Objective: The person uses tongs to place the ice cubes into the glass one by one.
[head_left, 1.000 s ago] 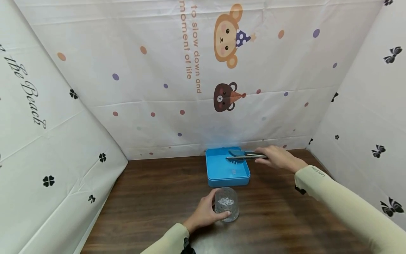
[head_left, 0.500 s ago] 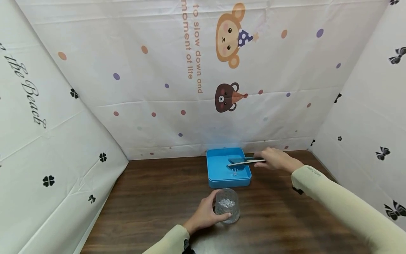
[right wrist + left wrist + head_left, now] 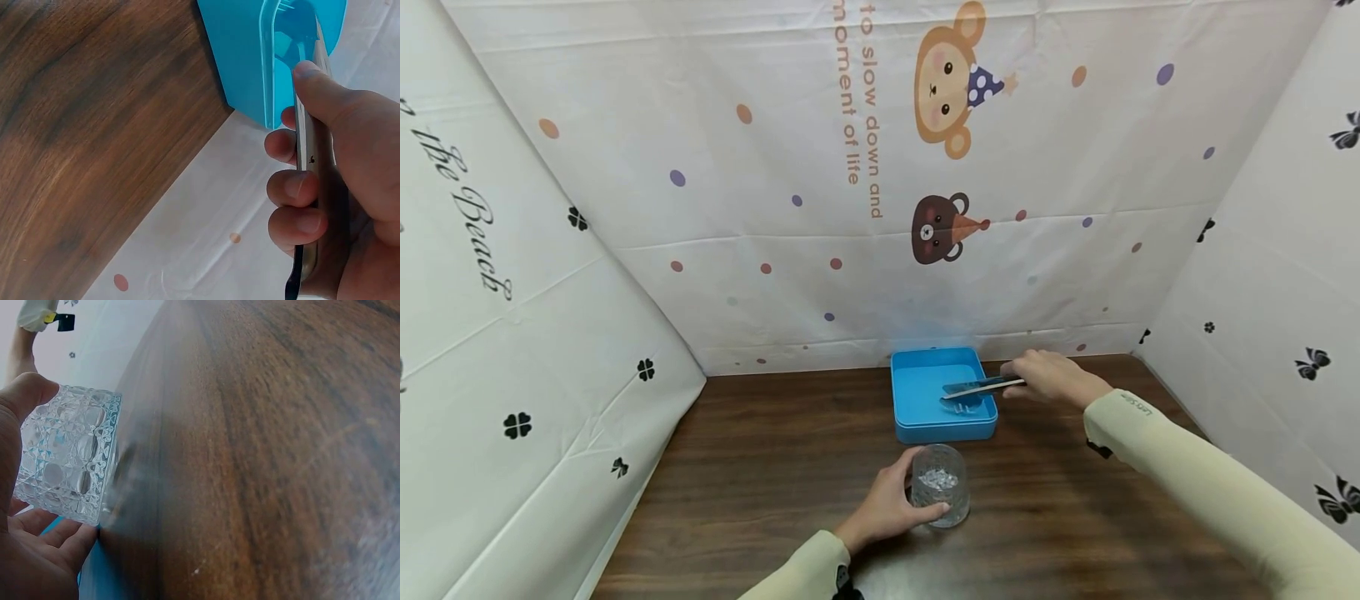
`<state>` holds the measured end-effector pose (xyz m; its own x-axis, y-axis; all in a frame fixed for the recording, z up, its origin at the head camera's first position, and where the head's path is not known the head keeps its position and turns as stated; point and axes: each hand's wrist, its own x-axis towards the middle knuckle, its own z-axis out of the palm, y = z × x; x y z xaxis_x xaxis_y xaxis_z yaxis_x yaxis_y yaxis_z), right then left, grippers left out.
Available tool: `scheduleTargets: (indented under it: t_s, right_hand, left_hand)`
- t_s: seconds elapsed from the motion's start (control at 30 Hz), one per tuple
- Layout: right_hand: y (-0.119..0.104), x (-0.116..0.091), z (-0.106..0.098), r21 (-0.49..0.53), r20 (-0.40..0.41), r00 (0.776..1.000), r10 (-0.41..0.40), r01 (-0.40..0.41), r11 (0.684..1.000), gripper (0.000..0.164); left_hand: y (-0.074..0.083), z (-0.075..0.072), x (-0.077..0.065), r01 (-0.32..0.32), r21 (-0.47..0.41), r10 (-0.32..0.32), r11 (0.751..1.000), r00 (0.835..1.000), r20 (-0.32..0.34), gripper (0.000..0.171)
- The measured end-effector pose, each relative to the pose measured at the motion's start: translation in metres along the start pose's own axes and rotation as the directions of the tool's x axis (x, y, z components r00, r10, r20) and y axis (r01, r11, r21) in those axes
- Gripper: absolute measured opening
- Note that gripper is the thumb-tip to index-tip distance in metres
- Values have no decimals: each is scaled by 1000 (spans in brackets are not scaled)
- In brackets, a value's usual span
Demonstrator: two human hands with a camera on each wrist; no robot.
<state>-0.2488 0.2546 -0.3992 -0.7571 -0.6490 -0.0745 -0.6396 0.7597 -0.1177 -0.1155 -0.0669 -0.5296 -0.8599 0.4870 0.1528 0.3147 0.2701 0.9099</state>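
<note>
My left hand point(image 3: 886, 504) grips a clear cut-glass tumbler point(image 3: 956, 500), thumb on the near side and fingers around the far side. The tumbler stands upright on the table and holds small clear pieces point(image 3: 937, 479) that look like ice. In the left wrist view the glass point(image 3: 69, 450) shows its faceted pattern. My right hand point(image 3: 1052, 377) holds metal tongs point(image 3: 985, 387), fingers wrapped around both arms. Their toothed tips dip into a shallow blue box point(image 3: 943, 432), low near its front right corner. Whether a piece sits between the tips I cannot tell.
The dark wooden table point(image 3: 775, 467) carries the box just beyond the tumbler, near the back edge. A white printed cloth point(image 3: 820, 292) rises behind it, with more cloth hanging along the left and right sides.
The tongs have moved forward and down toward the front of the box, over the spot where a small clear piece lay. My left hand still holds the tumbler in place.
</note>
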Motion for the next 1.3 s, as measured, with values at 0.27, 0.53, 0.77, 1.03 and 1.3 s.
scheduleTargets:
  t_s: [0.27, 0.53, 0.77, 1.03, 1.3]
  right_hand:
    - [0, 0, 2, -2, -8, 1000, 24, -24, 1000, 18]
    - [-1, 1, 6, -65, -19, 1000, 14, -15, 998, 17]
    - [-1, 1, 9, -58, -39, 999, 7, -9, 998, 17]
    - [-1, -1, 8, -31, -27, 1000, 9, -10, 999, 18]
    - [-5, -8, 5, 69, -145, 988, -46, 57, 996, 10]
  left_hand:
    - [1, 0, -1, 17, -3, -17, 1000, 1000, 0, 77]
    - [2, 0, -1, 26, -8, -26, 1000, 1000, -2, 78]
    - [1, 0, -1, 27, -9, -27, 1000, 1000, -2, 78]
    - [1, 0, -1, 5, -12, -5, 1000, 1000, -9, 77]
    - [1, 0, -1, 12, -9, -12, 1000, 1000, -7, 75]
